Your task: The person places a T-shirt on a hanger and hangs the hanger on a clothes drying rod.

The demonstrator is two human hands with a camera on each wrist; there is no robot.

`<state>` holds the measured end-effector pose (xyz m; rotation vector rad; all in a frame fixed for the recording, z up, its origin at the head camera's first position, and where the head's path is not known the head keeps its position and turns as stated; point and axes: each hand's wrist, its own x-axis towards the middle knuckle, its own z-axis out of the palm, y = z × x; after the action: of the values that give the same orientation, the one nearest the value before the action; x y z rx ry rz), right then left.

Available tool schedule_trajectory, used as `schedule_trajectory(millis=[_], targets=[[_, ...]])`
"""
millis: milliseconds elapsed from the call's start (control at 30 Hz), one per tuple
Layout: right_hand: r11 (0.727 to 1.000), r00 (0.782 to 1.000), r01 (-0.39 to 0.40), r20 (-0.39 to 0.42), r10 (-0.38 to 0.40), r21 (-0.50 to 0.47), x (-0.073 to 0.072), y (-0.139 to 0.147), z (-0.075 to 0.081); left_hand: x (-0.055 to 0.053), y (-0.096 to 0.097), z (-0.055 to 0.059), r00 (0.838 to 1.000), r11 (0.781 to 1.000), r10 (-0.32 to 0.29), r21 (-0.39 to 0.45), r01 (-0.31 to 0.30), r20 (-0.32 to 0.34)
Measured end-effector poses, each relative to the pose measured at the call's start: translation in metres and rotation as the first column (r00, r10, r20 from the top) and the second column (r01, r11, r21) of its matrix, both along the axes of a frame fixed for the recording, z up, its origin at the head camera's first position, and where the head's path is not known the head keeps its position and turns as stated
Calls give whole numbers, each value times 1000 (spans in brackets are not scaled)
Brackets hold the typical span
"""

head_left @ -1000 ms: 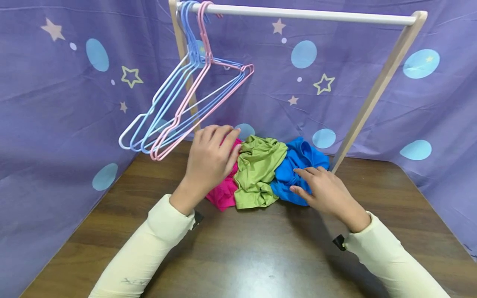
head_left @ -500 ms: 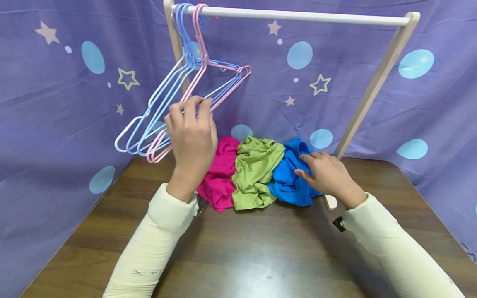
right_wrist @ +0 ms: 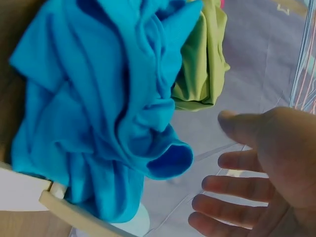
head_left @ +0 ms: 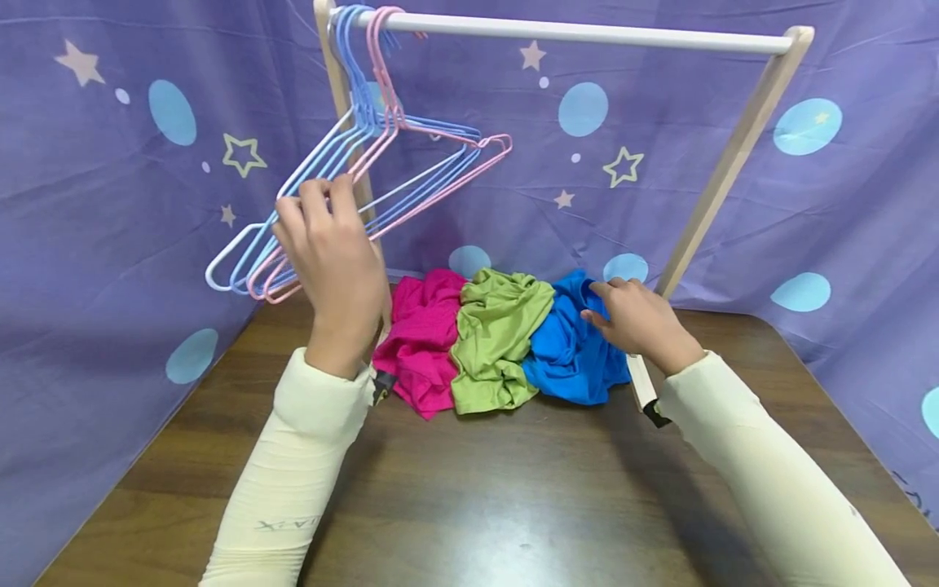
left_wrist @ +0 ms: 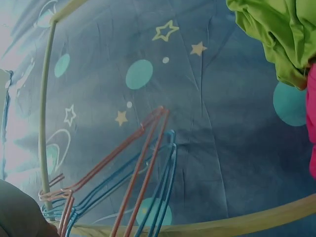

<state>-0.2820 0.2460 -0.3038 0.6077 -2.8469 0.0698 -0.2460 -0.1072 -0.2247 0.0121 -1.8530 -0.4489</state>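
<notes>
- Head view: pink hangers [head_left: 393,108], upper left of frame, hooked on the rail [head_left: 572,31] beside blue hangers [head_left: 363,110]. Hooks up; long axis runs lower left to upper right, across the rail's line.
- Left hand [head_left: 333,253] at the pink hangers, fingers bent; fingertips hidden, so cannot tell whether it grips.
- Centre: magenta cloth [head_left: 425,334], green cloth [head_left: 495,338], blue cloth [head_left: 575,350], bunched side by side on the surface [head_left: 469,489].
- Progress, my reading: early. Hangers on the rail, no cloth on them; pink hangers not yet off, cloths not yet spread or hung.
- Left wrist view: pink hangers lower centre, one shoulder end pointing up toward mid-frame, hook end toward lower left. Left hand's grip not shown.
- Right wrist view: right hand [right_wrist: 269,173], lower right, fingers outstretched and apart, holding nothing; near the blue cloth, not touching. Green cloth at upper centre.
</notes>
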Motion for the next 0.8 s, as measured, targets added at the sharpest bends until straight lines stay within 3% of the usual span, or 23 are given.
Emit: schedule_trajectory(millis=[300,500,667,800], targets=[[996,989,81,126,-78,-22,-30,-7,4,-7,5,0,995,1000,12,-26,-10,98],[995,990,90,109,-85,-44,-44,-7,-7,-7,4,-2,982,999,1,-42,7,186],[996,987,92,133,-94,20,-51,-6,-16,-9,0,-3,961,993,-116,16,115,250],[993,983,117,146,-113,-19,-55,-4,-20,-10,-2,-1,939,974,-224,80,210,262]])
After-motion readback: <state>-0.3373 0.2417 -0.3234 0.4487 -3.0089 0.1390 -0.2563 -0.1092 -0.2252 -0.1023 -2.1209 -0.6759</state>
